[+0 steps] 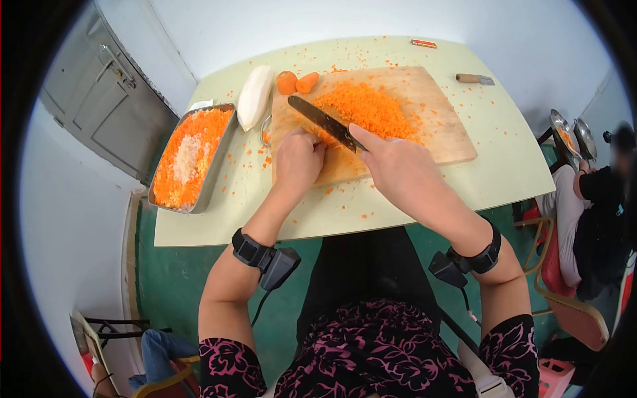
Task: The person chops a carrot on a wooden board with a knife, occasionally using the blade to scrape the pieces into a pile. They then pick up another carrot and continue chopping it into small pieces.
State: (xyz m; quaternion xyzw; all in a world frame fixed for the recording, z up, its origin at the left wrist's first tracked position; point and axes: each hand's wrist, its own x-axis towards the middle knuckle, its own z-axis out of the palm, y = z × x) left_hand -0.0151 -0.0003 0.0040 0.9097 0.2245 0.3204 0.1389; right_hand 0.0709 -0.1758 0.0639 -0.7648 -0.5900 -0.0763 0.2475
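My right hand grips a dark-bladed kitchen knife, its blade pointing up and left over the wooden cutting board. Curled on the board's left part is my left hand, fingers bent near the blade. Some orange carrot shows by its fingertips, but I cannot make out whether the hand holds a piece. A pile of finely chopped carrot spreads behind the knife. Two carrot chunks lie at the board's upper left edge, beside a peeled white radish.
A metal tray of chopped carrot with a pale heap stands on the table's left. A small wooden-handled blade and a red lighter-like object lie farther back. Seated at the right is a person beside metal pans.
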